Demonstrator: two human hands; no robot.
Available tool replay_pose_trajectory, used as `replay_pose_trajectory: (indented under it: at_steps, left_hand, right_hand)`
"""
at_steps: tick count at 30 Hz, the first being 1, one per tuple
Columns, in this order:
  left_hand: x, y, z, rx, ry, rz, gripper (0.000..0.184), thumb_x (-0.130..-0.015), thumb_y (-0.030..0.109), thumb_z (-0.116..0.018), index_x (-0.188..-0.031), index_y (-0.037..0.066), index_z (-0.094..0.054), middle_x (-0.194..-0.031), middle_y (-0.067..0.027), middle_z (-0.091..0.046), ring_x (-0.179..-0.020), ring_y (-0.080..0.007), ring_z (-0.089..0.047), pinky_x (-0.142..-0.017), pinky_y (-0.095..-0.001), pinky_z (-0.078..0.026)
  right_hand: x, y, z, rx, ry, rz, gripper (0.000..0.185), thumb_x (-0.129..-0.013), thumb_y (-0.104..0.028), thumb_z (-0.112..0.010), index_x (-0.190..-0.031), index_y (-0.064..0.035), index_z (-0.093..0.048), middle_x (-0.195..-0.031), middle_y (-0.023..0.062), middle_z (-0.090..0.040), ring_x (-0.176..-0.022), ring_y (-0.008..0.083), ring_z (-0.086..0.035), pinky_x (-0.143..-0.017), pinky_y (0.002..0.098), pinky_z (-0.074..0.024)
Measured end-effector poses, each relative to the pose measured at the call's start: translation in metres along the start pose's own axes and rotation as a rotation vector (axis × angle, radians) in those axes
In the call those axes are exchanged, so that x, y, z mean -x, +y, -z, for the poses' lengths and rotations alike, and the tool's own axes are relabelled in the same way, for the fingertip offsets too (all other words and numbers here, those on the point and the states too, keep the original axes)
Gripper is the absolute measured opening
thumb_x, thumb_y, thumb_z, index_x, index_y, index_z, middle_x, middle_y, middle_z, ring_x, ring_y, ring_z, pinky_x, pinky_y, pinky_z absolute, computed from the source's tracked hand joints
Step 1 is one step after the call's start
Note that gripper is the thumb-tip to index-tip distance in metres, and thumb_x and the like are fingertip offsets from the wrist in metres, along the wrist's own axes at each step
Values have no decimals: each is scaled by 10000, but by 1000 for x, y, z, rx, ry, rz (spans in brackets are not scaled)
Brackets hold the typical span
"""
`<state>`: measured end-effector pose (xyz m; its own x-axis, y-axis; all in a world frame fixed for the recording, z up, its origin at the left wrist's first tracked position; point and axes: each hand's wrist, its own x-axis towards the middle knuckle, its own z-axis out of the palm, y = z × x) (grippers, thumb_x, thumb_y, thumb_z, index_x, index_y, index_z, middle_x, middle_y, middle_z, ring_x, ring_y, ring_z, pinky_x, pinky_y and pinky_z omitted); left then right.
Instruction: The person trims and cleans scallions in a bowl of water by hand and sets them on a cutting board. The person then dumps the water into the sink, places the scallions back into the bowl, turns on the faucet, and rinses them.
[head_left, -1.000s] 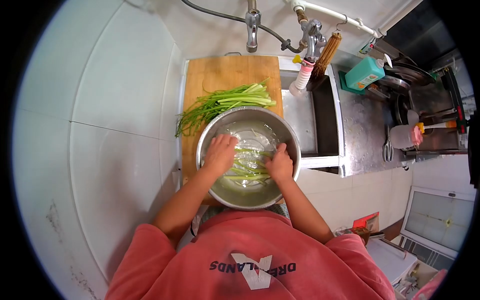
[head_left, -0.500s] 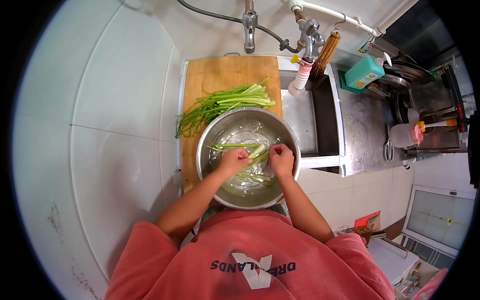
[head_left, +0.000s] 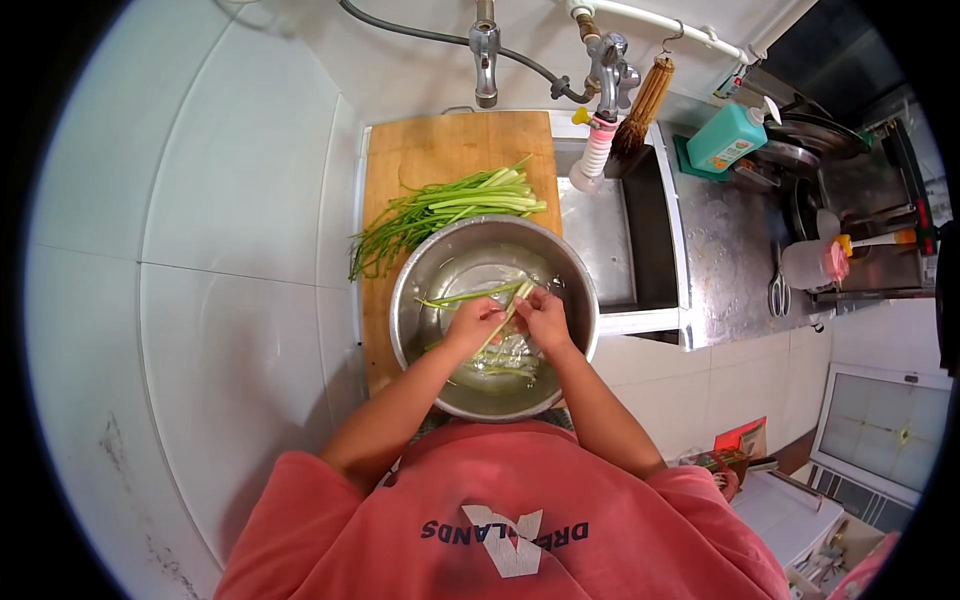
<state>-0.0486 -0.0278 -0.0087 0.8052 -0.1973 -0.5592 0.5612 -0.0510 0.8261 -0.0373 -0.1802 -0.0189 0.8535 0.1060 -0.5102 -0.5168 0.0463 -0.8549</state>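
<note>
A steel basin point(head_left: 420, 268) of water stands in front of me, overlapping the near part of a wooden cutting board. Over the water, a pale green celery stalk point(head_left: 516, 299) slants between my two hands. My left hand point(head_left: 474, 326) is closed with its fingertips on the stalk's lower side. Pinching the upper end is my right hand point(head_left: 543, 318), close beside the left. More thin celery stalks point(head_left: 505, 370) lie in the water below my hands. A larger bunch of celery point(head_left: 470, 200) rests on the board behind the basin.
Right of the cutting board point(head_left: 450, 145) is a sink point(head_left: 600, 245) under a tap with a pink-and-white hose point(head_left: 596, 155). A brush point(head_left: 645, 105) hangs beside it. The steel counter holds a teal pump bottle point(head_left: 727, 140) and scissors point(head_left: 779, 292). A tiled wall point(head_left: 230, 360) borders the left side.
My right hand has shifted left, closer to my left hand. The held stalk now stands more steeply between them, and the loose stalks in the water have moved a little.
</note>
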Motion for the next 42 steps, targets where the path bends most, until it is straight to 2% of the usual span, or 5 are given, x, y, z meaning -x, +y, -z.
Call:
replay_pose_trajectory:
  at_steps: [13, 22, 29, 38, 42]
  left_hand:
    - [0, -18, -12, -112, 3, -177, 141, -761, 49, -628, -863, -36, -583, -741, -102, -638, -623, -138, -610, -548, -267, -482]
    - [-2, -20, -10, -365, 115, -300, 109, -780, 61, -632, -841, -6, -572, -710, -81, -621, -612, -134, -589, -566, -262, -464]
    - [19, 19, 15, -907, 97, -605, 235, -667, 129, -694, -852, 51, -572, -854, -126, -588, -805, -331, -569, -704, -409, -454]
    - [-5, -3, 29, -584, 115, -345, 112, -723, 43, -628, -832, 27, -610, -781, -115, -644, -750, -239, -638, -662, -314, -491]
    - [-8, 2, 31, -405, 117, -230, 131, -731, 44, -665, -846, 6, -615, -777, -92, -651, -706, -151, -628, -634, -266, -493]
  right_hand:
    - [-3, 2, -4, 638, 366, 194, 222, -847, -132, -444, -867, 63, -546, -744, 250, -602, -627, 345, -617, -595, 408, -481]
    - [11, -9, -15, 523, 365, 97, 233, -845, -199, -466, -897, 11, -551, -843, 255, -606, -825, 424, -576, -756, 474, -438]
    - [8, -20, -5, 444, 473, 31, 202, -874, -183, -422, -904, -6, -513, -815, 247, -607, -827, 426, -571, -741, 480, -429]
    - [-13, 35, 8, 742, 368, 484, 263, -870, -200, -469, -986, 24, -542, -787, 210, -614, -532, 269, -608, -543, 372, -484]
    - [-13, 21, 5, 337, 276, -17, 292, -867, -293, -522, -864, -9, -589, -632, 92, -565, -425, 165, -488, -394, 301, -374]
